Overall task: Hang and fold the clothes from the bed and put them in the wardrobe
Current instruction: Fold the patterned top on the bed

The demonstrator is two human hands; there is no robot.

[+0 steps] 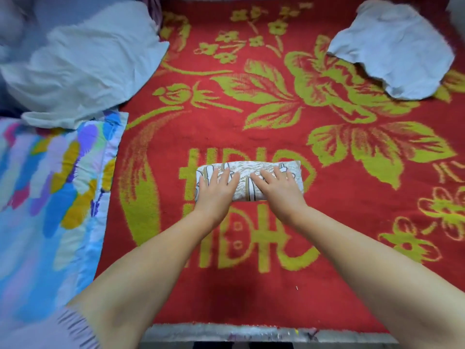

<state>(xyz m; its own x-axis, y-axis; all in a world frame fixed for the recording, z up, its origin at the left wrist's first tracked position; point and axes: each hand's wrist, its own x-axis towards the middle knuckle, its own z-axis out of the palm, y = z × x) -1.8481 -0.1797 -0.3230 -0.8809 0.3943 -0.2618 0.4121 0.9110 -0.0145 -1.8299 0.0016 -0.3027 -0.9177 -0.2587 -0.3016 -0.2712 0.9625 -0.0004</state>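
Folded cloth (pixel 247 181), white with a brown and gold pattern, lies as a neat long bundle in the middle of the bed, right on the red blanket (pixel 251 122) with its big yellow-green flowers and lettering. Both hands are on it. The left hand (pixel 216 188) presses flat on the left half, fingers straight and spread, pointing away from the person. The right hand (pixel 278 185) lies flat on the right half, fingers straight too, thumb turned in toward the other hand. Neither grip closes round anything; it is palms down, pressing. The two bare forearms come up from the bottom of the view and meet at the bundle.

Over on the far left a large pale blue garment (pixel 83 69) sits crumpled, its lower edge overlapping a bright quilt (pixel 47 197) splashed with blue, yellow, purple and pink that runs down the left side. Far right, well apart from the bundle, a second pale blue cloth (pixel 395 49) lies bunched on the blanket. Along the bottom, the blanket's near edge ends at a grey bed frame (pixel 251 335).
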